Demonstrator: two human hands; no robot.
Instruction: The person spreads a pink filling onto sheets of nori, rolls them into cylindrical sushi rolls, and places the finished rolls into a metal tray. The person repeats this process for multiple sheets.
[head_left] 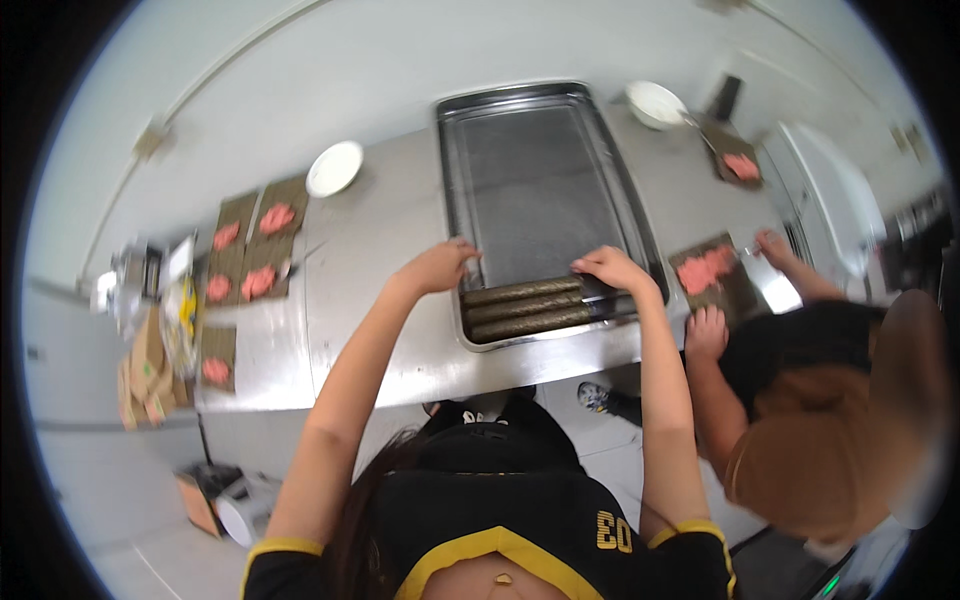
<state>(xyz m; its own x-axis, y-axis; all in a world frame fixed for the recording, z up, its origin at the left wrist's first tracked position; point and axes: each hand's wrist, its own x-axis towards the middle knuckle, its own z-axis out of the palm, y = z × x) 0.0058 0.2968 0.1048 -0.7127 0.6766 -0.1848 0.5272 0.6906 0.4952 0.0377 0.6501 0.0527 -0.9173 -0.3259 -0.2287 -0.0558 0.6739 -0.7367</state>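
Note:
My left hand [440,266] hangs over the left side of a deep metal tray [648,235], its fingers slightly bent and apart. Over the tray's right side is my right hand [617,269], fingers pointing inward, with nothing visible in them. Several dark seaweed-wrapped rolls lie side by side across the near end of the tray. The farthest roll [522,291] lies just below my fingertips, and a nearer roll [530,324] lies close to the front wall. The far part of the tray shows bare dark metal.
Left on the steel table [360,260] lie several seaweed sheets with pink paste [277,218] and a white bowl [335,169]. At right, a co-worker's hands are by a seaweed sheet with pink paste [705,268]. Another white bowl [655,105] stands behind.

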